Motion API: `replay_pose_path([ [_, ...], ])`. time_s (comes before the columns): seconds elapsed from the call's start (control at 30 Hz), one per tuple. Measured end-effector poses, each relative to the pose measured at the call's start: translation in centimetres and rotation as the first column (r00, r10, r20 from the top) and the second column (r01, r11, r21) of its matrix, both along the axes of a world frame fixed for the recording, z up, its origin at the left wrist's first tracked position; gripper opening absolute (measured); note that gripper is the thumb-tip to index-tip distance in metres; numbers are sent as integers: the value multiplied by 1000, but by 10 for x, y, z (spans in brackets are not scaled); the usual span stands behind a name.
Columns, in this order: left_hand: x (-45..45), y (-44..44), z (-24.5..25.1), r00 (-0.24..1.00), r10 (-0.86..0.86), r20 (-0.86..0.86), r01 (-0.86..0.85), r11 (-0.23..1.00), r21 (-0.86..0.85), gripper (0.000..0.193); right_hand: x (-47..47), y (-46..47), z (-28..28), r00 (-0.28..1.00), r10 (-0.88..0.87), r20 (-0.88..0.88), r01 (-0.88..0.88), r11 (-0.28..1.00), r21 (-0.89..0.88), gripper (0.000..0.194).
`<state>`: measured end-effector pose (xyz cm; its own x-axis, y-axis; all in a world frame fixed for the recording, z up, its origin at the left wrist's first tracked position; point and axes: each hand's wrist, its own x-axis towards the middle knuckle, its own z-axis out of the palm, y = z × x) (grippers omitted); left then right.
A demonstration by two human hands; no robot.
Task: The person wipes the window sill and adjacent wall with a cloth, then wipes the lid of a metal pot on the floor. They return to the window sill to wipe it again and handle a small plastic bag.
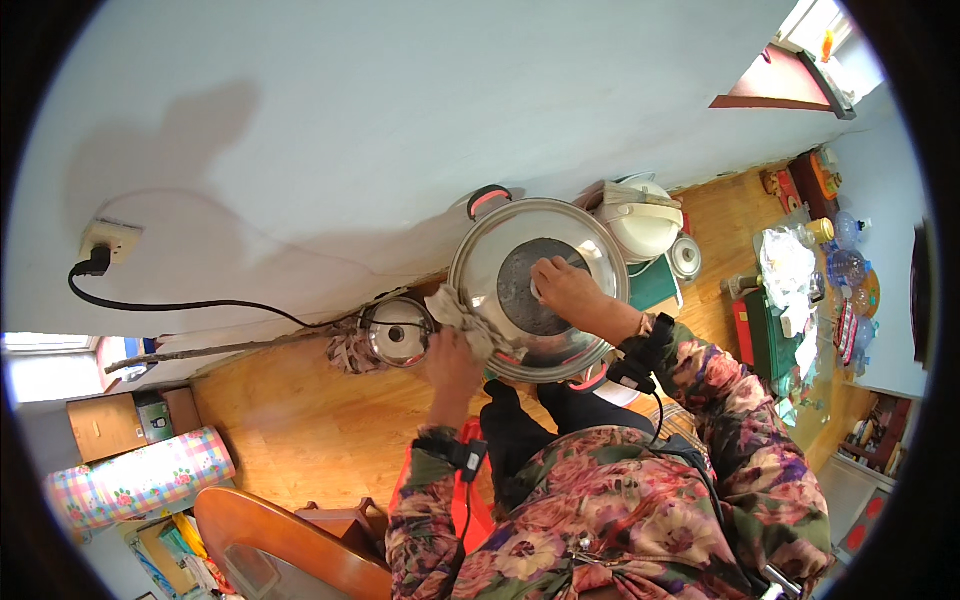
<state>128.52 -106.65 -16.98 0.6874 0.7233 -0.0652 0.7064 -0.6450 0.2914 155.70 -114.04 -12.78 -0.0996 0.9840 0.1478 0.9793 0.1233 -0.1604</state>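
Observation:
A large two-handled pan (pixel 487 193) stands by the wall under a metal-rimmed lid (pixel 544 221) with a dark centre. My right hand (pixel 570 296) is closed on the knob at the lid's centre; the fingers cover most of the knob. My left hand (pixel 454 367) holds a pale crumpled cloth (pixel 465 319) against the lid's left rim. Left of the cloth stands a small pot with a shiny lid and black knob (pixel 397 332). Both wrists wear black straps with cables.
A black power cable (pixel 187 305) runs from a wall socket (pixel 112 238) towards the small pot. Right of the pan are a white appliance (pixel 645 225) with a brush on it and a small lidded pot (pixel 684 257). A wooden chair (pixel 300 540) stands lower left; a red plastic item (pixel 472 495) lies near my legs.

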Motion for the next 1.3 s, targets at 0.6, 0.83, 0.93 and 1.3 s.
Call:
replay_pose_path([
  [0.6, -15, 8, 12, 880, 438, 183, -432, 899, -74, 35, 3, -1, -3, 998, 36, -43, -36, 999, 2, 29],
  [0.83, -20, 13, 40, 22, 914, 405, -158, 403, -901, 63, -1, 4, 30, 999, 12, -39, -14, 999, -31, 53],
  [0.93, -5, -13, 68, 80, 936, 342, 101, 333, -937, 57, -20, 2, 61, 969, 109, -221, -86, 990, 111, 73],
  [1.3, -7, -4, -24, 554, 783, 283, -491, 581, -649, 27, -73, 75, 36, 920, 118, -375, -43, 979, 201, 38],
])
